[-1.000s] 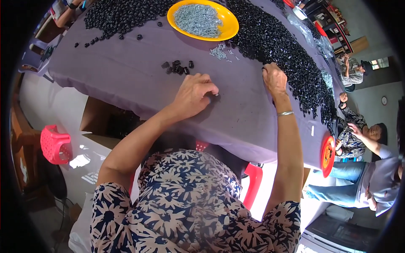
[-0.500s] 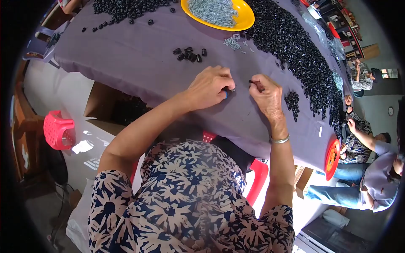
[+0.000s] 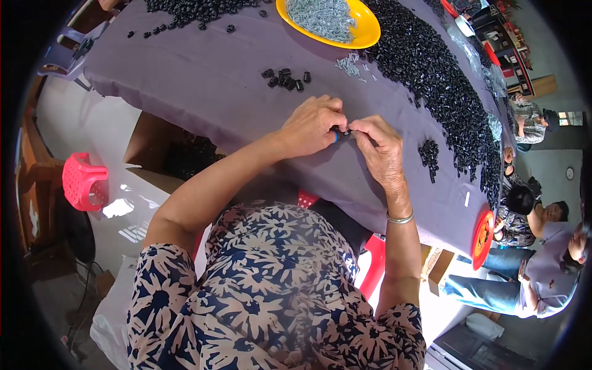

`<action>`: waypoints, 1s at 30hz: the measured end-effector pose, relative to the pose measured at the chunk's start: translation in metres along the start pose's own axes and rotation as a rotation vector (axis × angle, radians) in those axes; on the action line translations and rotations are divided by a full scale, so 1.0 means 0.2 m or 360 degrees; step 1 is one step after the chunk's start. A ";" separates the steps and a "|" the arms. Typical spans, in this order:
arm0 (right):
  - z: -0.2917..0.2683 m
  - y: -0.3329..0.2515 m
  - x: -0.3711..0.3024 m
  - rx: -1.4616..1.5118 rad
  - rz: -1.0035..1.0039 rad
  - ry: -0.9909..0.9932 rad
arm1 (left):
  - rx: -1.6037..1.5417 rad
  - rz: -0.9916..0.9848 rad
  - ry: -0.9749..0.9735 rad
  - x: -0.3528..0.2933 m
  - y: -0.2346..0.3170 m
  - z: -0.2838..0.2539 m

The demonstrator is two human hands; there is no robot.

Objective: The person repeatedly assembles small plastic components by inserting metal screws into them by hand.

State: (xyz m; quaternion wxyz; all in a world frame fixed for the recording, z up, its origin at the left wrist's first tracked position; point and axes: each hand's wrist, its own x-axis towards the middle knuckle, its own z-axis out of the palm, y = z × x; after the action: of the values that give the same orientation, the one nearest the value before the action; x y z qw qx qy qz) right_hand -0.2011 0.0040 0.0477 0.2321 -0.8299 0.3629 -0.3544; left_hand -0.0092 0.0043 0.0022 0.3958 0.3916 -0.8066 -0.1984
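Note:
Over the purple cloth, my left hand [image 3: 313, 125] is closed around a small black plastic part [image 3: 345, 133], mostly hidden by the fingers. A blue band shows on one of its fingers. My right hand [image 3: 381, 150] pinches at the same spot, its fingertips against the part. What exactly sits in the right fingertips is too small to make out. Beyond the hands lies a little group of black plastic pieces [image 3: 285, 80]. Loose silver screws [image 3: 349, 65] lie farther off, below a yellow plate [image 3: 371, 34] heaped with more screws.
A long heap of small black parts [image 3: 425, 74] covers the table's right side, with a smaller cluster [image 3: 429, 159] nearer me. Another black pile [image 3: 191, 11] lies far left. A red plate [image 3: 483, 239] sits at the right edge. Below the table's left edge stands an open cardboard box [image 3: 148, 145]. Other people sit right.
My right hand has moved left and met my left hand; before, it held a small black piece apart from it. The whole view has shifted slightly.

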 end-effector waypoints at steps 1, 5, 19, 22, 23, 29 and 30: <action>0.00 0.00 0.00 0.0000 0.0001 -0.0002 | 0.0010 -0.0011 0.0000 0.00 0.00 0.00; 0.02 0.00 0.00 -0.0106 -0.0079 -0.0027 | 0.0015 -0.0033 -0.0002 0.00 0.01 0.00; 0.02 -0.03 0.01 -0.0288 -0.0234 -0.0082 | 0.0044 -0.0047 0.0042 0.00 0.00 0.00; 0.01 -0.03 0.02 -0.0208 -0.0140 -0.0090 | 0.0059 -0.0060 0.0010 0.00 0.01 0.00; 0.01 -0.03 0.02 -0.0148 -0.0073 -0.0105 | 0.0059 -0.0053 0.0010 0.00 0.01 0.00; 0.05 -0.03 0.01 -0.0064 0.0010 -0.0059 | 0.0067 0.0002 0.0094 -0.01 0.00 0.01; 0.06 -0.03 0.00 -0.0070 0.0047 -0.0045 | 0.0064 -0.0008 0.0086 -0.01 0.00 0.01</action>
State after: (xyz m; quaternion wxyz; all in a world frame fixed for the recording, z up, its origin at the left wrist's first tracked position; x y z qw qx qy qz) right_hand -0.1889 0.0094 0.0444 0.2242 -0.8343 0.3796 -0.3311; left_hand -0.0101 0.0066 -0.0001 0.4092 0.4067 -0.7984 -0.1725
